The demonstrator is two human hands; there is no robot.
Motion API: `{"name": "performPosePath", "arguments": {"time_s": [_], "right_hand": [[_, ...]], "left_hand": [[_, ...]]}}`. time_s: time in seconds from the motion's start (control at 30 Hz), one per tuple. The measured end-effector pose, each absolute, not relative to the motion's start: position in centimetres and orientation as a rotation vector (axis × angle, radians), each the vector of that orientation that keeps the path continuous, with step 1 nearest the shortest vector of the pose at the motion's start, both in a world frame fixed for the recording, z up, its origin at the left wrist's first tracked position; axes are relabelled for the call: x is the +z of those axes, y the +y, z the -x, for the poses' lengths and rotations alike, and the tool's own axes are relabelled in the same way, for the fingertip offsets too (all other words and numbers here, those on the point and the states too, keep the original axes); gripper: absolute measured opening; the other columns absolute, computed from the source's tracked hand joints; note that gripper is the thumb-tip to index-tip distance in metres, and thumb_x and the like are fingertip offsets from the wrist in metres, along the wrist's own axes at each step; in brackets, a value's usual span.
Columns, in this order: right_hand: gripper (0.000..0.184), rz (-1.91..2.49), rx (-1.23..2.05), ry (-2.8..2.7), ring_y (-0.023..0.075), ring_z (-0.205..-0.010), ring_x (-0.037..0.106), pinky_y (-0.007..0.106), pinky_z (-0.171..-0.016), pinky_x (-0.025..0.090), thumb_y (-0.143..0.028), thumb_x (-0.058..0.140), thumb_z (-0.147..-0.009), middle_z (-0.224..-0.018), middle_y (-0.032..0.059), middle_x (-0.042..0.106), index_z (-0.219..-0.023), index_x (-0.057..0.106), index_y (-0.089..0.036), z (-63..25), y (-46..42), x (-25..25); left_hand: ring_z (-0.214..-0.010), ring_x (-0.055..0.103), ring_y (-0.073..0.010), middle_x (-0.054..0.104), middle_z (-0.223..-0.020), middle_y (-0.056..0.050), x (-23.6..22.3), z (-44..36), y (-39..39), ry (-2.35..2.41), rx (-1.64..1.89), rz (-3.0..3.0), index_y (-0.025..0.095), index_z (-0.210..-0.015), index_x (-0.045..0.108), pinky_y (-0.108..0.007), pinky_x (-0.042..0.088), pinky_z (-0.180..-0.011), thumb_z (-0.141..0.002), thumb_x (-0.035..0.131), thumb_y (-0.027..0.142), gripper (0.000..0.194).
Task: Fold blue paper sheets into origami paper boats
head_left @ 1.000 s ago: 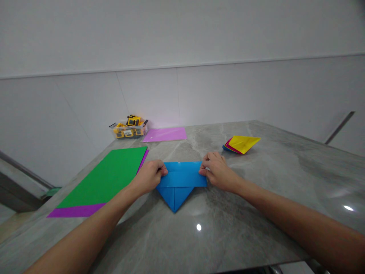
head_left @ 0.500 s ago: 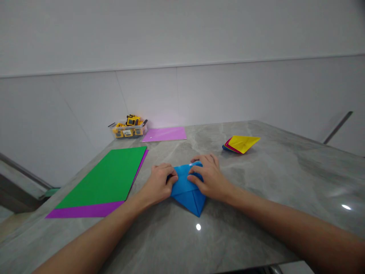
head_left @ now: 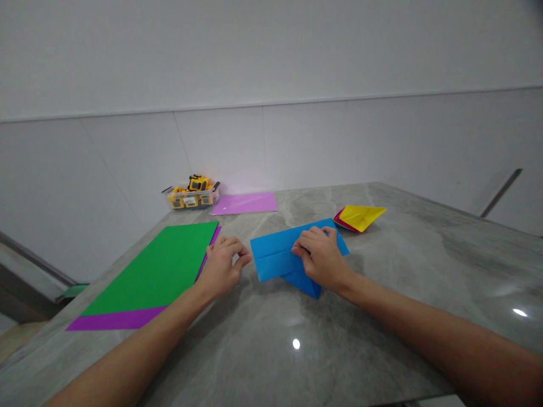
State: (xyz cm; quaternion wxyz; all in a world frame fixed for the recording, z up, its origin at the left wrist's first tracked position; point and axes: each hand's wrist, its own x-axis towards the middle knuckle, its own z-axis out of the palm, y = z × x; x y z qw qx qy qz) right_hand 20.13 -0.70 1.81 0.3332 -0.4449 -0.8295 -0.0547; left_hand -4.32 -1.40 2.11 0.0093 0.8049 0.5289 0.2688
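A folded sheet of blue paper [head_left: 275, 257] is held up in front of me, with a wide flat band across the top and a pointed fold below it. My right hand [head_left: 320, 254] grips its right half, fingers closed on the paper and covering part of it. Just left of the paper's left end is my left hand [head_left: 224, 260], apart from it, fingers curled and thumb and fingertip slightly apart with nothing between them.
Green [head_left: 156, 265] and purple sheets [head_left: 114, 321] lie stacked at the left. Behind are a pink sheet [head_left: 246, 203] and a clear plastic box [head_left: 190, 200] of yellow toy vehicles. Folded yellow paper [head_left: 360, 217], with other colours beneath, rests at the right on the grey marble-patterned table [head_left: 416, 282].
My left hand has let go of the blue paper and moved left. The paper has shifted right in my right hand and turned, showing its full wide band.
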Motion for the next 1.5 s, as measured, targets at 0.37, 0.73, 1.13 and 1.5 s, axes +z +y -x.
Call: {"name": "performPosePath", "arguments": {"time_s": [0.37, 0.73, 1.13, 1.5], "right_hand": [[0.017, 0.892, -0.365, -2.208, 0.0194, -0.079, 0.049, 0.04, -0.084, 0.024, -0.02, 0.057, -0.089, -0.072, 0.0023, 0.061, -0.073, 0.063, -0.017, -17.8, -2.4, 1.2], [0.022, 0.845, -0.403, -2.117, 0.0199, -0.077, 0.046, 0.04, -0.081, 0.025, -0.018, 0.05, -0.091, -0.071, 0.0027, 0.059, -0.072, 0.061, -0.017, -17.6, -2.6, 1.2], [0.025, 0.908, -0.463, -2.056, 0.0195, -0.076, 0.047, 0.039, -0.078, 0.022, -0.018, 0.051, -0.091, -0.069, 0.0025, 0.061, -0.069, 0.061, -0.018, -17.8, -2.0, 1.4], [0.023, 0.931, -0.448, -2.009, 0.0183, -0.075, 0.047, 0.039, -0.08, 0.022, -0.016, 0.056, -0.089, -0.07, 0.0013, 0.064, -0.068, 0.063, -0.018, -18.5, -1.7, 2.2]], "left_hand": [[-0.077, 0.05, -0.0191, 0.061, -0.08, -0.004, 1.6, 0.7, -3.5, 1.247, 1.177, -2.778, 0.017, -0.08, 0.064, -0.034, 0.039, -0.074, -0.091, 0.054, 0.02, 0.016], [-0.106, 0.045, -0.0305, 0.053, -0.114, -0.013, 1.7, -0.4, -4.9, 1.622, 1.25, -2.765, 0.017, -0.081, 0.063, -0.049, 0.037, -0.085, -0.086, 0.055, 0.017, 0.01], [-0.123, 0.033, -0.0369, 0.036, -0.128, -0.016, 0.8, -0.5, -3.1, 1.721, 1.314, -2.913, 0.015, -0.082, 0.063, -0.055, 0.033, -0.095, -0.089, 0.05, 0.018, 0.015], [-0.125, 0.031, -0.036, 0.035, -0.129, -0.013, 0.9, 0.0, -2.4, 1.733, 1.298, -2.949, 0.017, -0.083, 0.064, -0.055, 0.033, -0.097, -0.091, 0.052, 0.023, 0.015]]}}
